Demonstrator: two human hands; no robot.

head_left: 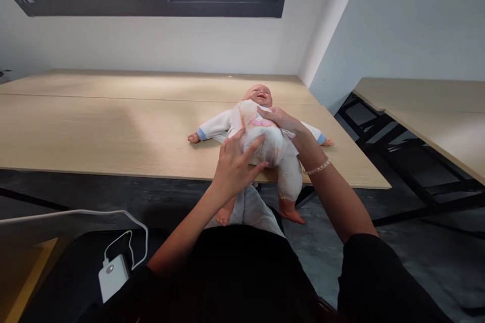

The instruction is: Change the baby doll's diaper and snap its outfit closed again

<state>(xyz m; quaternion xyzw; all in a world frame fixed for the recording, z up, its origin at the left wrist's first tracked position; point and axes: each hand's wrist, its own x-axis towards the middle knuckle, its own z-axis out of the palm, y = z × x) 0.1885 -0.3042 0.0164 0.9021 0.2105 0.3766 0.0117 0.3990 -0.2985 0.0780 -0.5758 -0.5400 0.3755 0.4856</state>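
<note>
Now, left hand [235, 160]: fingers spread, gripping nothing, over white padded diaper [273, 140]
Right hand [281, 118]: fingers extended over white-clothed plastic doll [248, 110], grip unclear
Diaper: best smoothed evenly

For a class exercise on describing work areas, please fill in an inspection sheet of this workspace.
Surface: pale wood-grain rectangular table.
Job's things: pink plastic baby doll in white clothing, on its back, feet past the table's near edge; white padded diaper around its hips.
Clutter: white rectangular device, lower left.
Grips: left grip spread at the diaper; right grip on the doll's chest.
Cables: white round cable loops beside the device.
Surroundings: dark-framed barred window; second pale table, right.
</note>
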